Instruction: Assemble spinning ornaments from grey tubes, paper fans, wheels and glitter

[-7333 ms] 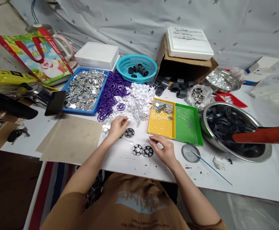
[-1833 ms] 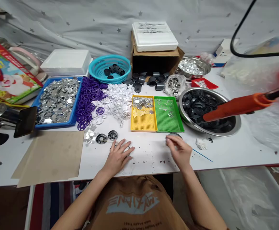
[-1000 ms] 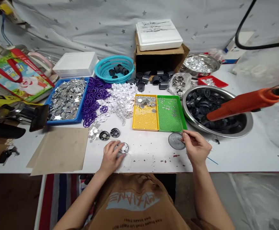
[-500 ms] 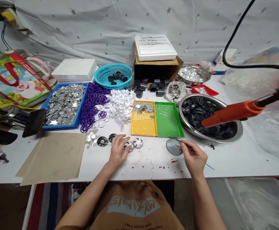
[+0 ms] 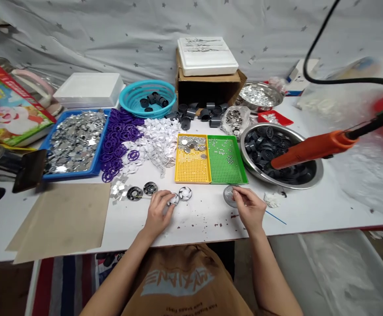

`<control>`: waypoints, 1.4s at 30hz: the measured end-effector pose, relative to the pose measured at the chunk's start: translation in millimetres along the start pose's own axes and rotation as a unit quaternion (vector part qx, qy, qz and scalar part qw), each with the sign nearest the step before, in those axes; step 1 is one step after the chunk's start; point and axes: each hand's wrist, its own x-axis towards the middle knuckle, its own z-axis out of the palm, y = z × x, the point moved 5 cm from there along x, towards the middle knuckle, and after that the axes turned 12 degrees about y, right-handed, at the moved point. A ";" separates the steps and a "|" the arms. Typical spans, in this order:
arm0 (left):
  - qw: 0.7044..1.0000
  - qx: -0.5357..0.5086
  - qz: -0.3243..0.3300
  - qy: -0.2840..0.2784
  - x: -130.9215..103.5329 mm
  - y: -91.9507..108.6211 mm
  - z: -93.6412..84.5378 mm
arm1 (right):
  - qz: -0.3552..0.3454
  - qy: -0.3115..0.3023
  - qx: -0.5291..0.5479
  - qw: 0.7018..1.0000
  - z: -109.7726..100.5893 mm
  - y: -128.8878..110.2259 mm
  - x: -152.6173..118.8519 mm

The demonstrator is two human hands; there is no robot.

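My left hand [image 5: 158,215] rests on the white table, thumb and fingers closed around the edges of a round black-and-white piece [image 5: 173,199]. A similar round piece [image 5: 185,193] lies just right of it. Two black round pieces [image 5: 134,193] [image 5: 150,188] lie left of my fingers. In a pinch, my right hand [image 5: 251,210] holds a thin blue stick [image 5: 276,217], its rear end showing beyond the hand. The fingertips are over a round grey dish [image 5: 230,196]; the stick's tip is hidden.
Yellow [image 5: 193,171] and green [image 5: 227,169] trays with small metal parts stand behind the hands. An orange-handled tool [image 5: 313,150] reaches over a steel bowl [image 5: 316,175] of black parts. Left are purple rings [image 5: 114,147], a blue tray [image 5: 95,169] and brown boards [image 5: 62,219].
The view has shifted slightly, moving most objects left and up in the picture. My left fingers have drawn in around the round piece. My right hand stays at the grey dish with the stick.
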 end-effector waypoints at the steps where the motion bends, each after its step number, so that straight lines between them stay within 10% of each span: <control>1: 1.000 0.001 0.002 -0.011 -0.7 0.2 2.1 | 0.002 -0.001 -0.003 1.000 -2.1 -0.3 0.5; 8: 0.997 0.011 0.012 -0.076 -6.0 -7.8 13.7 | 0.016 0.011 -0.005 1.000 -16.6 1.6 3.7; 13: 0.997 0.079 0.010 0.014 -1.0 -7.7 13.0 | 0.018 0.014 0.042 0.999 -4.4 -7.7 22.4; 22: 0.981 0.106 0.082 -0.137 23.8 27.8 52.7 | -0.177 -0.136 -0.178 0.958 126.5 -20.6 158.8; 28: 0.988 0.096 0.051 -0.108 24.4 13.5 48.9 | -0.212 -0.206 -0.353 0.888 216.3 6.2 241.8; 35: 0.996 0.076 0.006 -0.037 22.1 -3.7 33.7 | -0.216 -0.273 -0.465 0.814 271.3 43.7 258.5; 42: 0.997 0.068 -0.004 -0.041 24.4 -9.8 28.4 | -0.184 -0.278 -0.523 0.785 279.0 57.3 255.6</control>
